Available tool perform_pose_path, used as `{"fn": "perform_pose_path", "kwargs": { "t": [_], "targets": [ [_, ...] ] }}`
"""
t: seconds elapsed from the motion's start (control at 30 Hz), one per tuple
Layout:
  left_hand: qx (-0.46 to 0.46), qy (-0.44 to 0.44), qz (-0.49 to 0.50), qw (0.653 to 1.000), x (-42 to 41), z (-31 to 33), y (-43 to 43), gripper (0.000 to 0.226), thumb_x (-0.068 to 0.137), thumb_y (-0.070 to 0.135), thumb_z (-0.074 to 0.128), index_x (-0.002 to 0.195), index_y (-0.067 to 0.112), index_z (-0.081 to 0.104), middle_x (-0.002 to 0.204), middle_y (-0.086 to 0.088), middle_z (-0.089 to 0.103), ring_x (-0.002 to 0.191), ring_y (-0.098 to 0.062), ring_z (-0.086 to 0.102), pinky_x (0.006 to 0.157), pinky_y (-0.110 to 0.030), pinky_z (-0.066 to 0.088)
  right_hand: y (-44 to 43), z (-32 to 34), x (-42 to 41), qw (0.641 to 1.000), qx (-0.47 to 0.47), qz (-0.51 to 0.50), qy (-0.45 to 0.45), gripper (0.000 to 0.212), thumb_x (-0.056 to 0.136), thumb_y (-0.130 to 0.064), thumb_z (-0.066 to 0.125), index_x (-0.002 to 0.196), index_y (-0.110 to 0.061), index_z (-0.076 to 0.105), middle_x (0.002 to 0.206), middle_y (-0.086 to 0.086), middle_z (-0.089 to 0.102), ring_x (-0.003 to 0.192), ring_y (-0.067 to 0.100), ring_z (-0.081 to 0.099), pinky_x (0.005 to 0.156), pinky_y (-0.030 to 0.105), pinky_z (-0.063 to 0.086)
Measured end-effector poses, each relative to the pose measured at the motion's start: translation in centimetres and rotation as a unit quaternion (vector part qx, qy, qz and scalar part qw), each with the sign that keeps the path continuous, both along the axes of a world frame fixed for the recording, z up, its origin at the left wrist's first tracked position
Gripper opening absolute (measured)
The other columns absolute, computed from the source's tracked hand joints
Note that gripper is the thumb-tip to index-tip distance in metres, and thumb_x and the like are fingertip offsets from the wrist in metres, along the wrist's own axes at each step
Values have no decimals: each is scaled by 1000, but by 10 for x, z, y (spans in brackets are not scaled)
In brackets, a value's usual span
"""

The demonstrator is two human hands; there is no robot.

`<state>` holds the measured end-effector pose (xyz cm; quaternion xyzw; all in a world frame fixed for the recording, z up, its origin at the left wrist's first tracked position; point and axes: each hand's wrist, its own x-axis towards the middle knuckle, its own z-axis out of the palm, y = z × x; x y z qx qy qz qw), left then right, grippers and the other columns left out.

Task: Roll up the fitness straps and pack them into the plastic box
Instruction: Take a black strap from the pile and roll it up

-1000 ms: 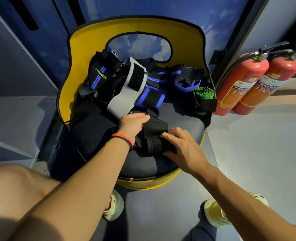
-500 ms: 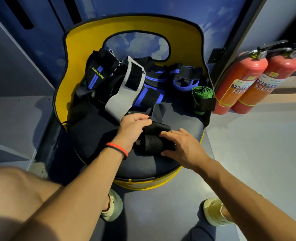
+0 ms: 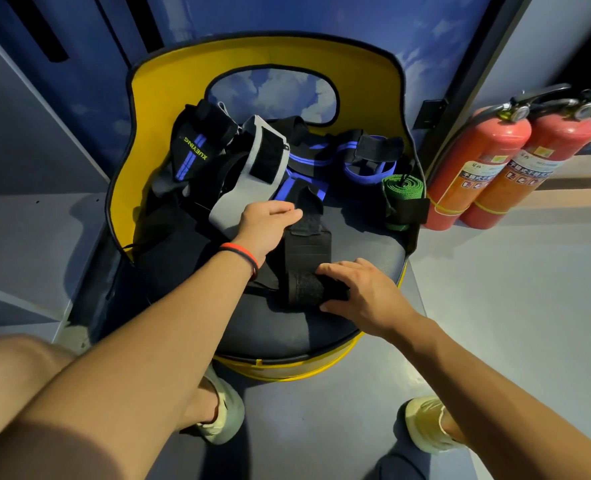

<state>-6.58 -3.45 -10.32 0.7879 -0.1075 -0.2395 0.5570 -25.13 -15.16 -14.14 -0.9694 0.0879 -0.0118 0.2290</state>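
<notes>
A black strap (image 3: 308,245) lies on the chair's dark seat (image 3: 287,330), its near end wound into a roll (image 3: 302,289) and the rest stretched flat away from me. My right hand (image 3: 367,292) grips the roll, fingers over it and thumb at its near side. My left hand (image 3: 264,226), with a red and black band on its wrist, holds the strap's far end. Loose straps are piled at the back of the seat: a grey one (image 3: 249,181), a black and blue one (image 3: 192,157), blue ones (image 3: 367,164) and a rolled green one (image 3: 401,188). No plastic box is in view.
The chair has a yellow curved backrest (image 3: 169,95) with an opening in it. Two red fire extinguishers (image 3: 495,161) stand on the floor at the right. A grey ledge (image 3: 37,237) runs along the left. My shoes (image 3: 425,424) are on the floor below the seat.
My left hand has moved away from me along the strap, which now lies pulled out flat. My right hand has stayed on the roll.
</notes>
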Motion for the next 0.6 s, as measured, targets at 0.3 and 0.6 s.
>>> {"fn": "perform_pose_path", "kwargs": {
  "t": [0.3, 0.6],
  "targets": [
    [120, -99, 28, 987, -18, -8, 27, 14, 91, 26, 69, 79, 21, 74, 74, 6, 70, 74, -17, 68, 68, -28, 52, -11, 11, 17, 994, 71, 11, 83, 63, 90, -45, 72, 148, -31, 50, 123, 0, 46, 113, 21, 52, 99, 39, 49],
    [126, -118, -2, 985, -75, -22, 56, 13, 94, 35, 67, 93, 25, 75, 87, 9, 74, 85, -9, 70, 64, -18, 52, -4, 14, 21, 984, 163, 2, 74, 55, 94, -25, 71, 145, -22, 51, 124, 3, 47, 111, 11, 46, 99, 15, 37]
  ]
}}
